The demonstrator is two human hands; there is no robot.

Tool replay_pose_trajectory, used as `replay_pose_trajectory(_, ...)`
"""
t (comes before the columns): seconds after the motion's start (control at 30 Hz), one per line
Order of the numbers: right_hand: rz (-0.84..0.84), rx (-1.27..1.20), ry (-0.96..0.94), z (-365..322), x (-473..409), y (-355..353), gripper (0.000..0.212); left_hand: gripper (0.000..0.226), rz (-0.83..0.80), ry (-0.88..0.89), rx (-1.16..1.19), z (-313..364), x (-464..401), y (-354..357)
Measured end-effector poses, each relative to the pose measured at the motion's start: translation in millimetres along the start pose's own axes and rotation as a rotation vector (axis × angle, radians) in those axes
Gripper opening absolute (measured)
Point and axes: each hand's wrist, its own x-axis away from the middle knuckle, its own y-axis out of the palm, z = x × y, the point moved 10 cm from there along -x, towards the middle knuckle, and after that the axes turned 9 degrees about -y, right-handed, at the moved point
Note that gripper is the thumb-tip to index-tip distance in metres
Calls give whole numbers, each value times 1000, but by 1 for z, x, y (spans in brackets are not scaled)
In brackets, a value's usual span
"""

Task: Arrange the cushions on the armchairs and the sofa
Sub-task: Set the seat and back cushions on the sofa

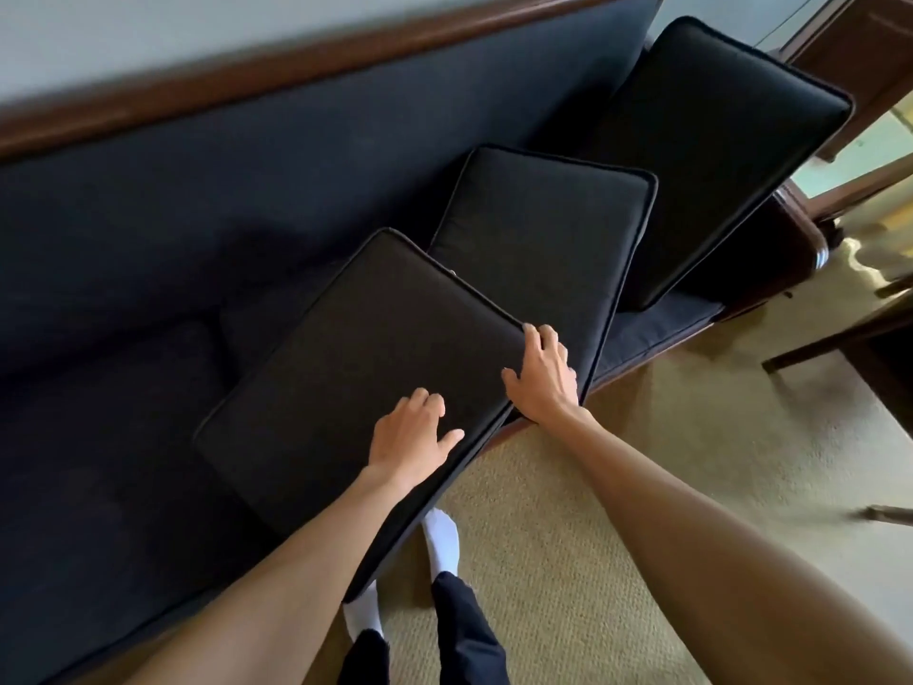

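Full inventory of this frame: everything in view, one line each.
sofa: 1, dark navy with brown wood trim, along the wall.
nearest cushion: 1, black, tilted on the sofa seat, under both hands.
middle cushion: 1, black, behind the nearest one.
far cushion: 1, black, leaning at the sofa's far end.
carpet: 1, beige, floor at right.
wooden furniture: brown, count unclear, upper right.
socks: 2, white, on the carpet.
trousers: dark, bottom edge.
left hand: rests on the nearest cushion's face.
right hand: grips that cushion's edge.

Bare forearms [276,561], white socks [442,538], dark trouser legs [464,630] reaching the ankles.
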Motion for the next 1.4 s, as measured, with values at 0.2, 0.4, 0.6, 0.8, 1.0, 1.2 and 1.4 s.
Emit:
replay_pose_trajectory(0.2, -87, 367, -513, -9, 18, 62, 72, 58, -7, -12, -137, 9, -9, 70)
replay_pose_trajectory(0.4, -81, 591, -712, 2, 20, 100, 57, 79, 111, -47, -183, -16, 6, 91)
replay_pose_trajectory(0.6, 121, 590, -911, -9, 24, 89, 13, 35, 183, 8, -181, -24, 17, 101)
replay_pose_trajectory(0.8, 157, 543, -1097, -43, 31, 72, 11, 13, 252, -12, -156, -25, 32, 88)
replay_pose_trajectory(1.0, -106, 455, -1090, -99, 17, 41, 22, 12, 353, 4, -69, -38, 47, 27)
replay_pose_trajectory(1.2, -293, 362, -919, -198, -21, -15, 18, 10, 448, 54, 53, -82, 49, -99)
replay_pose_trajectory(1.4, -266, 207, -880, -301, -55, -42, 18, 35, 578, -99, 195, -151, 58, -187)
